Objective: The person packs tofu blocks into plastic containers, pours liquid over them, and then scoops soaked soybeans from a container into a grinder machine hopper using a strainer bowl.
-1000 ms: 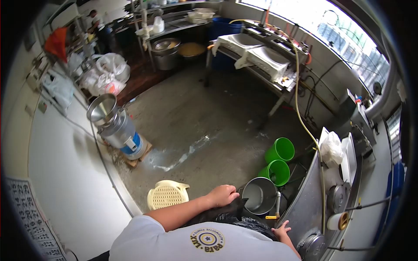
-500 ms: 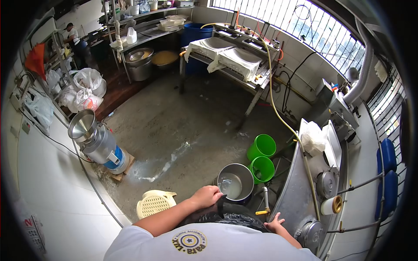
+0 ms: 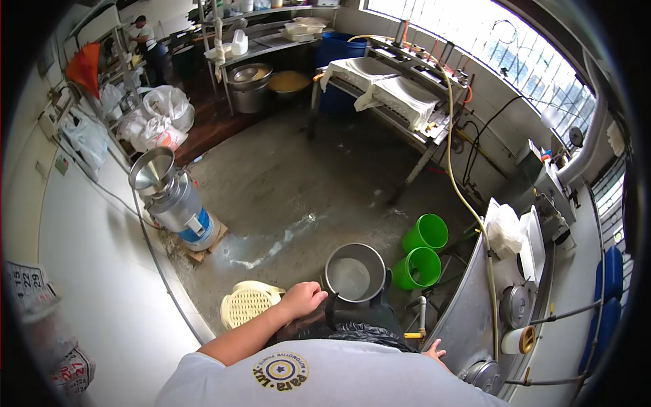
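Observation:
My left hand (image 3: 304,299) is closed, its fingers curled above the black apron (image 3: 339,315), left of a metal pot (image 3: 375,261). Whatever may be inside the fingers is hidden. The pot is near my legs, with some cloudy whitish liquid (image 3: 350,277) at its bottom. My right hand (image 3: 435,351) has its fingers spread at the near edge of the metal counter (image 3: 468,308), and nothing shows in it. Two green buckets (image 3: 425,233) stand right of the pot, one behind the other. A pipe with a yellow-handled valve (image 3: 414,335) is close to my right hand.
A cream plastic stool (image 3: 249,306) is left of me, and a steel grinder with a funnel (image 3: 192,210) stands behind it. A hose (image 3: 453,159) runs down onto the counter. Cloth-covered trays (image 3: 400,100) rest on a bench. Far left, another person (image 3: 146,37) stands near shelves.
The view has turned left, so the room appears shifted right. The pot and my left hand have moved left relative to the buckets. My right hand stays by the counter edge.

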The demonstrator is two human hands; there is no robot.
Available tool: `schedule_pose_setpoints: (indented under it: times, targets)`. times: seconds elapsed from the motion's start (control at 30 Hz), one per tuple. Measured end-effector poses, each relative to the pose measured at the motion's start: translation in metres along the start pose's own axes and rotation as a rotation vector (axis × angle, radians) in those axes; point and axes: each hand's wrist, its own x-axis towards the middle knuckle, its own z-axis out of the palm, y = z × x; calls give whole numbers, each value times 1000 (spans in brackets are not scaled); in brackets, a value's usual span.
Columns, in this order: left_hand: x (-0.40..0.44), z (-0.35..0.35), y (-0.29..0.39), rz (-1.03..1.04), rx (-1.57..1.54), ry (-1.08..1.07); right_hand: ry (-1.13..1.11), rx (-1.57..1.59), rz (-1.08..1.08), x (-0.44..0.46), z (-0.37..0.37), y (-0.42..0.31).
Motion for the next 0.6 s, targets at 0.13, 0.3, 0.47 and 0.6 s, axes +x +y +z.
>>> schedule_pose_setpoints:
  times: [0.13, 0.3, 0.47, 0.6]
  targets:
    - [8, 6, 2, 58, 16, 23, 50, 35, 51, 32, 11, 12]
    - [20, 8, 3, 1, -3, 13, 64, -240, -187, 98, 30, 55]
    - [31, 4, -8, -90, 1, 25, 173, -139, -162, 19, 7, 3]
    - [41, -11, -24, -171, -7, 101, 155, -132, -183, 29, -5, -35]
